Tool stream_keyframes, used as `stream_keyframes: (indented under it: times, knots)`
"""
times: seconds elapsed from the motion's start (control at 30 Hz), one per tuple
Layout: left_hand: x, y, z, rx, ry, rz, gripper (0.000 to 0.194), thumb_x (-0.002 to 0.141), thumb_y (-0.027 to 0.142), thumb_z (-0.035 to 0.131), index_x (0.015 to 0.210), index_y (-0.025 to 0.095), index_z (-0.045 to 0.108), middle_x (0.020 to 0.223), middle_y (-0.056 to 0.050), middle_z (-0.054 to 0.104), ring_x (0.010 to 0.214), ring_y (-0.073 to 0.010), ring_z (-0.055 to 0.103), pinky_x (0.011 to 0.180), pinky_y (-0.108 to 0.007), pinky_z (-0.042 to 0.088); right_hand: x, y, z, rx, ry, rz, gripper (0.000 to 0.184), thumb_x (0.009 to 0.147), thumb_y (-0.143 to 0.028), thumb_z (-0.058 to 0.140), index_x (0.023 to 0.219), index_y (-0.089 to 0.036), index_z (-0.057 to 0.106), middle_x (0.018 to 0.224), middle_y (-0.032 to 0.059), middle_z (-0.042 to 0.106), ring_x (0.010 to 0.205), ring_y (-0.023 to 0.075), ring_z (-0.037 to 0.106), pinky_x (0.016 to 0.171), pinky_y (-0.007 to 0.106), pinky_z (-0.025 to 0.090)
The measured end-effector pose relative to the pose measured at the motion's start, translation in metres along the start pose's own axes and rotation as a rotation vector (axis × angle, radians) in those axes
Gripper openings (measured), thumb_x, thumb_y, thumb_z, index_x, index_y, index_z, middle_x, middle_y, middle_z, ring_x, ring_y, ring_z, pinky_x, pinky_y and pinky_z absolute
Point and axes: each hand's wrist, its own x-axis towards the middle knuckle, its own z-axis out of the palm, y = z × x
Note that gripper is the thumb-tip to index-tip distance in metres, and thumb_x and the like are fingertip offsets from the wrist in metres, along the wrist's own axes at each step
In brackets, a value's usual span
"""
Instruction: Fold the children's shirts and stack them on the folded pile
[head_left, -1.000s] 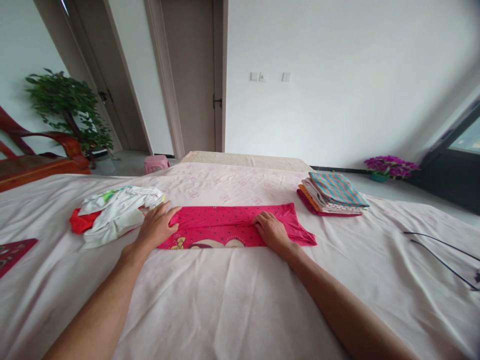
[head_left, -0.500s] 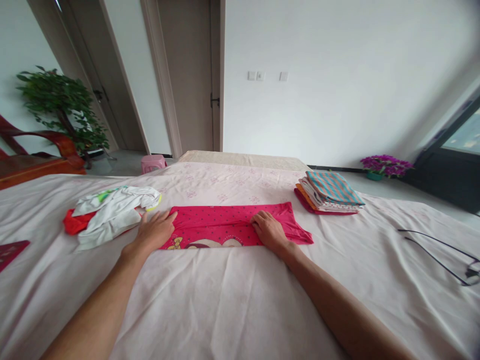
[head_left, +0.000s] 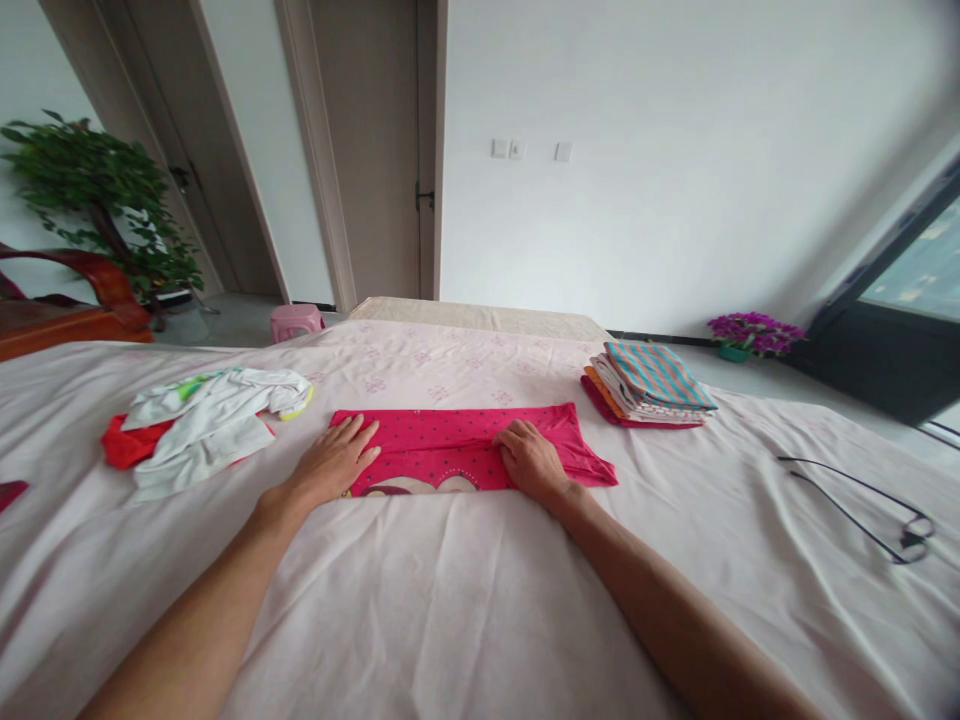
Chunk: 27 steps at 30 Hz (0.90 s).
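A pink dotted garment (head_left: pixel 435 440) is spread in a long, flat shape on the pale bed sheet (head_left: pixel 405 600), right under both hands. Its left end is covered by the left hand (head_left: pixel 334 464), which is laid palm down and open, with the fingers spread a little on the cloth. Only the far left corner is left showing past those fingers. Nearer its right end, the garment is touched by the right hand (head_left: pixel 532 460), whose fingers are bent down onto it; whether any cloth is pinched under them cannot be told. The right end of the garment is seen sticking out past the right hand, with a pointed corner. Between the two hands the middle is left in plain sight, with small dark dots, a few creases and part of a pale picture along the near edge. To the left of the left hand, some white clothes (head_left: pixel 202 425) are heaped, with a red cloth (head_left: pixel 135 445) tucked partly under them. Past the garment's right end, a stack of folded cloths (head_left: pixel 652 385) is topped by a blue and orange checked one. Farther right, black glasses (head_left: pixel 855 487) are set down with their legs pointed toward the garment.
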Motion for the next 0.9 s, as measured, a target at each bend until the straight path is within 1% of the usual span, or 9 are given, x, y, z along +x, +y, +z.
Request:
stream_keyframes:
  times: [0.1,0.17,0.23,0.37,0.6,0.67,0.77,0.9]
  knots:
    - [-0.004,0.005,-0.007,0.038,-0.073,-0.063,0.067,0.094,0.054,0.031,0.152,0.020,0.030,0.159,-0.017,0.024,0.147,-0.0312,0.023,0.115,-0.050,0.025,0.000,0.000,-0.001,0.010,-0.024,0.017,0.020,0.099,-0.024,0.045,0.100,-0.022,0.065,0.099,0.0044,0.060,0.095,0.0158,0.053,0.076,0.024,0.040]
    - [-0.006,0.008,-0.010,0.049,-0.090,-0.082,0.068,0.094,0.056,0.031,0.153,0.023,0.026,0.160,-0.016,0.022,0.148,-0.0321,0.019,0.115,-0.052,0.022,0.001,0.001,0.000,0.009,-0.040,0.016,0.022,0.100,-0.030,0.046,0.100,-0.023,0.066,0.097,0.0038,0.060,0.093,0.0157,0.053,0.077,0.025,0.039]
    - [-0.008,0.010,-0.011,0.058,-0.092,-0.096,0.068,0.094,0.057,0.031,0.153,0.025,0.024,0.161,-0.015,0.021,0.149,-0.0334,0.015,0.114,-0.056,0.020,0.002,0.001,0.001,0.007,-0.047,0.016,0.021,0.099,-0.033,0.048,0.100,-0.024,0.066,0.096,0.0037,0.059,0.094,0.0160,0.053,0.077,0.025,0.039]
    - [-0.009,0.012,-0.010,0.072,-0.101,-0.119,0.067,0.093,0.059,0.030,0.153,0.030,0.024,0.161,-0.015,0.020,0.148,-0.0377,0.014,0.109,-0.065,0.020,0.003,0.002,0.003,-0.002,-0.047,0.014,0.019,0.099,-0.029,0.047,0.099,-0.022,0.065,0.096,0.0037,0.059,0.092,0.0153,0.053,0.076,0.024,0.038]
    - [-0.008,0.011,-0.008,0.072,-0.093,-0.138,0.067,0.092,0.061,0.030,0.153,0.033,0.023,0.161,-0.017,0.018,0.147,-0.0407,0.014,0.105,-0.070,0.019,0.003,0.000,0.001,0.006,-0.037,0.037,0.020,0.099,-0.026,0.046,0.097,-0.020,0.065,0.099,0.0038,0.058,0.092,0.0144,0.054,0.077,0.023,0.038]
    - [-0.008,0.011,-0.008,0.085,-0.083,-0.137,0.067,0.092,0.061,0.030,0.152,0.033,0.024,0.161,-0.017,0.020,0.146,-0.0420,0.016,0.105,-0.070,0.018,0.002,0.000,-0.001,0.021,-0.038,0.023,0.020,0.099,-0.026,0.047,0.100,-0.022,0.067,0.099,0.0040,0.058,0.093,0.0147,0.054,0.076,0.023,0.039]
    - [-0.008,0.012,-0.007,0.110,-0.066,-0.137,0.068,0.091,0.063,0.031,0.152,0.034,0.026,0.160,-0.018,0.023,0.145,-0.0440,0.020,0.105,-0.070,0.016,0.001,0.001,-0.001,0.029,-0.046,-0.025,0.027,0.099,-0.024,0.044,0.111,-0.026,0.069,0.098,0.0046,0.059,0.093,0.0159,0.054,0.075,0.023,0.040]
    - [-0.008,0.013,-0.007,0.099,-0.082,-0.175,0.070,0.090,0.067,0.030,0.152,0.036,0.024,0.160,-0.018,0.021,0.145,-0.0457,0.018,0.104,-0.072,0.015,0.001,0.005,0.000,0.015,-0.072,-0.058,0.037,0.096,-0.016,0.044,0.117,-0.032,0.070,0.098,0.0051,0.059,0.092,0.0165,0.054,0.078,0.025,0.041]
